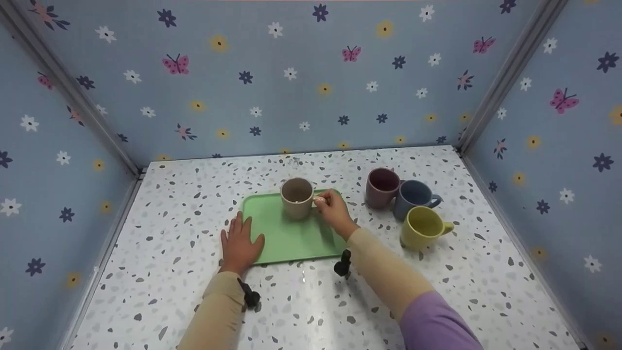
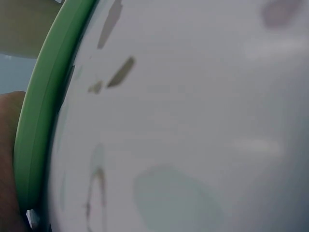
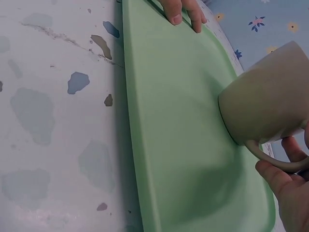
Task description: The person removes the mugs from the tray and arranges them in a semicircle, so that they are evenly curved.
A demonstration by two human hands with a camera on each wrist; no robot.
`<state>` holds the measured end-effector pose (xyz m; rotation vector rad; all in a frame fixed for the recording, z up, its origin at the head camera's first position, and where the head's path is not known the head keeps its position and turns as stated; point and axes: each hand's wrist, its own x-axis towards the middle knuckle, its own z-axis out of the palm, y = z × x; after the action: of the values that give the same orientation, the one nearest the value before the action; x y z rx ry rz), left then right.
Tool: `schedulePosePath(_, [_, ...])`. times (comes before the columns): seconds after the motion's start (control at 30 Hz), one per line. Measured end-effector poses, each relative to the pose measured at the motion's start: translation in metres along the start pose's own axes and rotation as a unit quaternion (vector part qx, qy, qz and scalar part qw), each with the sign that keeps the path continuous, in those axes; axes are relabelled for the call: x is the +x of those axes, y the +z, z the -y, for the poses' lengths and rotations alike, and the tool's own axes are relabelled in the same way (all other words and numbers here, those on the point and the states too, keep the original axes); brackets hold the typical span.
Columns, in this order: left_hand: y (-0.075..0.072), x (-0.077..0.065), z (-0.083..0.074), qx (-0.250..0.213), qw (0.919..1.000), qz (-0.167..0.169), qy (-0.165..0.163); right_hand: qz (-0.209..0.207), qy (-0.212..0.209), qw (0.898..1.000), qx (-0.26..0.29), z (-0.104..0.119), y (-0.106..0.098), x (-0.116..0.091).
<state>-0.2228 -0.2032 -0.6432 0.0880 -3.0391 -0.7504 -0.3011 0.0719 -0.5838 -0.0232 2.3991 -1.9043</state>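
A beige mug (image 1: 297, 206) stands upright over the light green tray (image 1: 272, 243), towards its back middle. I cannot tell whether its base touches the tray. My right hand (image 1: 335, 211) pinches the mug's handle from the right, and the right wrist view shows thumb and fingers around that handle (image 3: 275, 162). On the tray's left front corner rests my left hand (image 1: 240, 245), its fingers spread and extended. In the left wrist view, only the tray's green rim (image 2: 36, 135) and a bit of the hand (image 2: 8, 145) show beside the tabletop.
To the right of the tray, a maroon mug (image 1: 379, 194), a blue mug (image 1: 406, 206) and a yellow mug (image 1: 415, 236) stand close together on the speckled table (image 1: 170, 209). Flower-patterned panels (image 1: 272, 92) enclose the table at the back and both sides.
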Motion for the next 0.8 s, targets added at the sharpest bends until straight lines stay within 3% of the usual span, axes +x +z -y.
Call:
schedulePosePath(0.23, [-0.001,-0.001,-0.002,-0.004,0.9999,-0.01,0.003,0.009,-0.014,1.0,-0.009,0.001,-0.012,-0.009])
schedulePosePath(0.5, [-0.002,-0.001,-0.002,-0.008,0.9999,-0.01,0.0,0.018,0.013,0.999,-0.039,0.001,-0.018,-0.015])
schedulePosePath(0.8, [-0.001,-0.001,-0.002,-0.013,0.9999,0.003,-0.002,0.005,0.028,1.0,-0.005,-0.002,-0.027,-0.021])
